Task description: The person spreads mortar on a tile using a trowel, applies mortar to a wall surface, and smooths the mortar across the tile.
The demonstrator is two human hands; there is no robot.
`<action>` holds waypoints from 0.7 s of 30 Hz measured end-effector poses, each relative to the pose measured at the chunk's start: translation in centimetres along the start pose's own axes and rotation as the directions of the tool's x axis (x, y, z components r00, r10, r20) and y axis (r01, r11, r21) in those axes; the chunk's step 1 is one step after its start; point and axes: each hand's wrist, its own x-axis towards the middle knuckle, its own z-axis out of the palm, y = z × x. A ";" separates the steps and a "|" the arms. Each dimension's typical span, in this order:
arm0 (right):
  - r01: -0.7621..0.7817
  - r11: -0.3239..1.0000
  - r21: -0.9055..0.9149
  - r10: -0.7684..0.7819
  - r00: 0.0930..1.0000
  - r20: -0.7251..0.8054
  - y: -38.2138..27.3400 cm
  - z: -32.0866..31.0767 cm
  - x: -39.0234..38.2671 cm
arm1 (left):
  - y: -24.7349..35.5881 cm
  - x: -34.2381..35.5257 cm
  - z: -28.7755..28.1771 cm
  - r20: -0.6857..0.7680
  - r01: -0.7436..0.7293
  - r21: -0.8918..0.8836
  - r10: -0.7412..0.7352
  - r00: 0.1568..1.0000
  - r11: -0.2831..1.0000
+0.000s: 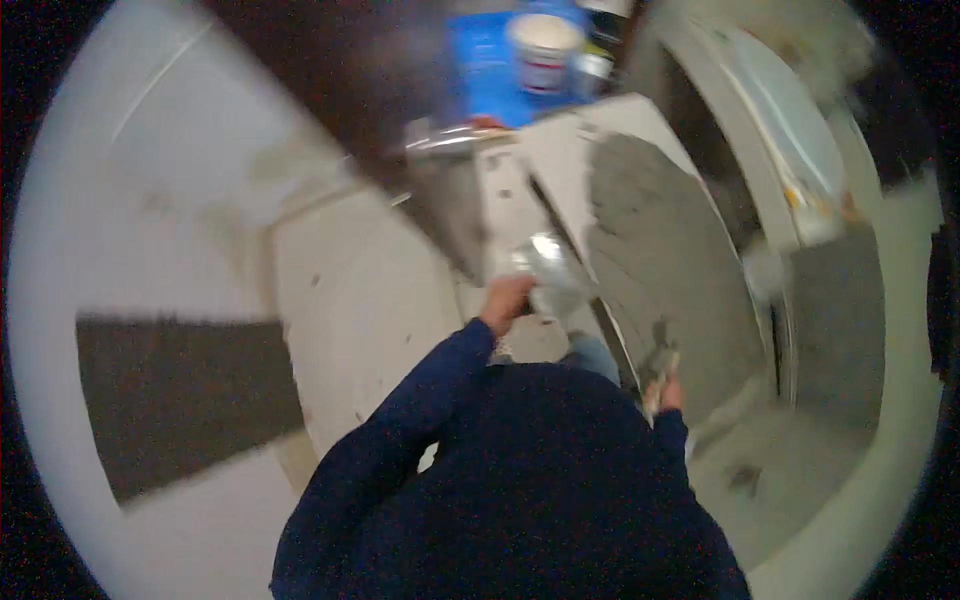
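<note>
My left hand (pixel 508 303) is closed round the near edge of a shiny, pale container (pixel 560 285), bowl-like in shape and blurred. To the right, my right hand (pixel 669 393) is wrapped round the light handle of a trowel-like tool (pixel 659 358) with a grey, smeared front end; motion blur hides its exact kind. That tool is over the lower left part of a pale panel (pixel 555 150) widely coated with wet-looking grey mortar (pixel 670 250). The container is left of the coated panel.
Ahead, a white bucket (pixel 545 60) stands on a blue sheet (pixel 480 65). A dark brown door-like panel (pixel 330 70) runs across the upper left. A white tub-like basin (pixel 790 100) is at the upper right. Dark grey rectangular patches (pixel 190 400) cover parts of the walls.
</note>
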 end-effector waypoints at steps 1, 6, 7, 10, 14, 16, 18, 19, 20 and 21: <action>0.077 0.996 -0.044 -0.067 0.979 0.192 -0.2 -2.3 1.7 | -1.7 0.1 1.3 -0.046 -0.200 0.226 0.216 0.975 0.953; 0.135 0.989 -0.056 -0.126 0.981 0.151 -5.5 -0.1 -2.0 | 3.9 -1.9 3.2 -0.231 0.309 -0.041 -0.310 0.922 0.950; 0.133 0.988 -0.073 -0.121 0.980 0.157 -6.2 0.0 -1.5 | 4.7 -2.6 3.8 -0.145 0.467 -0.500 -0.603 0.785 0.729; 0.140 0.982 -0.128 -0.115 0.976 0.185 -8.9 0.1 0.3 | 6.2 -3.8 5.6 -0.387 0.375 -0.397 -0.523 0.760 0.838; 0.156 0.969 -0.192 -0.114 0.970 0.215 -12.1 2.0 3.4 | 6.0 -4.1 7.3 -0.543 0.280 -0.319 -0.416 0.729 0.906; 0.156 0.964 -0.215 -0.107 0.969 0.225 -13.1 2.1 4.2 | 6.2 -5.3 7.7 -0.612 0.295 -0.191 -0.349 0.709 0.936; 0.161 0.958 -0.239 -0.101 0.965 0.243 -14.0 2.2 4.9 | 6.3 -6.7 8.1 -0.671 0.317 -0.057 -0.271 0.690 0.947; 0.166 0.954 -0.250 -0.101 0.962 0.254 -14.4 2.4 5.2 | 6.2 -7.4 8.2 -0.714 0.366 -0.062 -0.297 0.634 0.929; 0.173 0.949 -0.262 -0.101 0.959 0.265 -14.9 2.6 5.5 | 6.1 -8.2 8.4 -0.753 0.413 -0.068 -0.318 0.576 0.908; 0.175 0.947 -0.271 -0.100 0.957 0.271 -15.2 2.7 5.6 | 5.6 -9.1 8.6 -0.761 0.421 -0.075 -0.325 0.562 0.904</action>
